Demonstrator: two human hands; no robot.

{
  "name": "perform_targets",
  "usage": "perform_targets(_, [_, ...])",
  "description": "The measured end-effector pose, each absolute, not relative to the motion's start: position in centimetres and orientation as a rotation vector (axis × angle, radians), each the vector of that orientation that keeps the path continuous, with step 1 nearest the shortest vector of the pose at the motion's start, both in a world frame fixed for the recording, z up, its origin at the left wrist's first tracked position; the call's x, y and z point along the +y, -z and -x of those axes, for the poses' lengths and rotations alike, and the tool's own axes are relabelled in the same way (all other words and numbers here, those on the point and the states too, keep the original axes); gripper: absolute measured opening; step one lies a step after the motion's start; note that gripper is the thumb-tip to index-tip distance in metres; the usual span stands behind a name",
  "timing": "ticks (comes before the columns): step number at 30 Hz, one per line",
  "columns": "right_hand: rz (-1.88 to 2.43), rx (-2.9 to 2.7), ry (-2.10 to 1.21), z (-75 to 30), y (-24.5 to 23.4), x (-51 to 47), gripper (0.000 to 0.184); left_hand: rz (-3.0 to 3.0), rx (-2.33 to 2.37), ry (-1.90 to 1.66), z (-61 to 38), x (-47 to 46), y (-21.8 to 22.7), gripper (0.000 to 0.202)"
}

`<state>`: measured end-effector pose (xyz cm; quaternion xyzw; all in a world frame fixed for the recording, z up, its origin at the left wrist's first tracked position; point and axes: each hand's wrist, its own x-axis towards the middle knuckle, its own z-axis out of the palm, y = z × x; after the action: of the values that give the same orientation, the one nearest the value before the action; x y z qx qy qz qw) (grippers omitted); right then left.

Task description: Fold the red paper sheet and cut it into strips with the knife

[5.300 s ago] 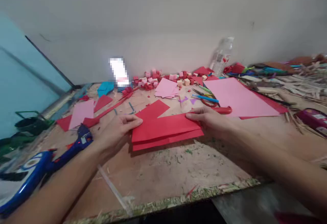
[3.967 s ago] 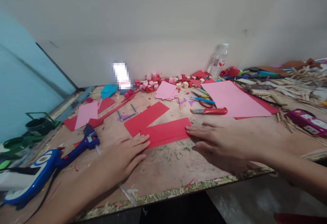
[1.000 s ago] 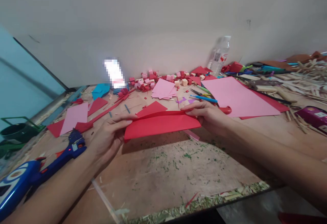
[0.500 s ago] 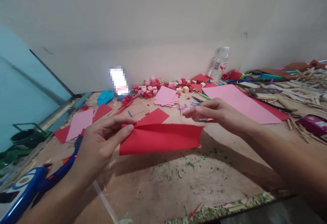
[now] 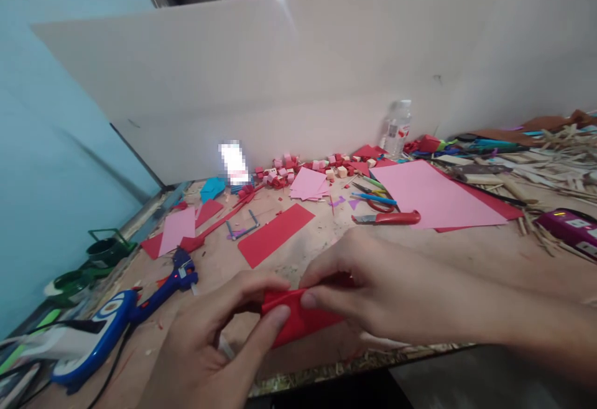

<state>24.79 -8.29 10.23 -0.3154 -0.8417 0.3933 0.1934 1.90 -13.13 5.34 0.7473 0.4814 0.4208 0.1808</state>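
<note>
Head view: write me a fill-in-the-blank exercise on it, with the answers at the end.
1. The left hand and right hand hold a folded paper coloured ____.
2. The glue gun has a ____ body.
3. In the picture, the flat strip lies to the ____ of the knife.
4. The large sheet lying over a red sheet is ____.

Missing words: red; blue; left; pink.

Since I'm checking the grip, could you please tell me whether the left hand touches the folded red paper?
Touching: in the head view, the left hand has its thumb laid against the near face of the folded red paper.
</note>
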Motion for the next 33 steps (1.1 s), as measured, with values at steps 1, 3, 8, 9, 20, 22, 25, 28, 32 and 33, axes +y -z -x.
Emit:
perform_targets(1, [0.889,-2.346,-1.118,-24.8,-10.1,-8.6,0.024,-2.081,1.357,-1.153,-1.9,-13.4,-5.5,0.017])
perform_targets(3, [0.911,-2.329,-1.126,-24.5,-9.9,-9.2,0.024,-2.020,1.356,-1.089,-2.1,-13.8,-5.8,0.017])
perform_targets(8, [0.942,-2.262,-1.134,-23.8,-9.1,-10.1,0.025,-1.938,1.431,-1.085,-2.1,-13.9,-6.2,0.014])
perform_targets(9, [0.969,-2.245,-1.145,-23.7,-8.9,-10.2,0.025,-1.940,1.440,-1.085,-2.1,-13.9,-6.1,0.014])
perform_targets(20, [1.146,-2.115,-1.390,-25.1,-8.6,-10.6,0.023,-1.988,1.485,-1.077,-1.9,-13.9,-6.5,0.010])
perform_targets(22, [1.132,-2.178,-1.304,-25.1,-8.6,-10.8,0.022,-2.000,1.462,-1.081,-1.9,-13.9,-6.5,0.010])
perform_targets(25, [1.068,-2.216,-1.213,-24.9,-8.6,-11.1,0.020,-1.992,1.488,-1.138,-2.0,-13.9,-6.3,0.009])
perform_targets(28, [1.052,-2.217,-1.217,-24.8,-8.5,-11.2,0.021,-2.025,1.490,-1.139,-2.0,-13.9,-6.3,0.008])
perform_targets(32, [1.091,-2.247,-1.183,-24.8,-8.2,-11.1,0.024,-1.866,1.475,-1.095,-2.5,-14.0,-6.8,0.008])
perform_targets(33, [1.086,-2.253,-1.169,-24.8,-8.2,-11.1,0.024,-1.788,1.469,-1.074,-2.7,-14.0,-7.0,0.011])
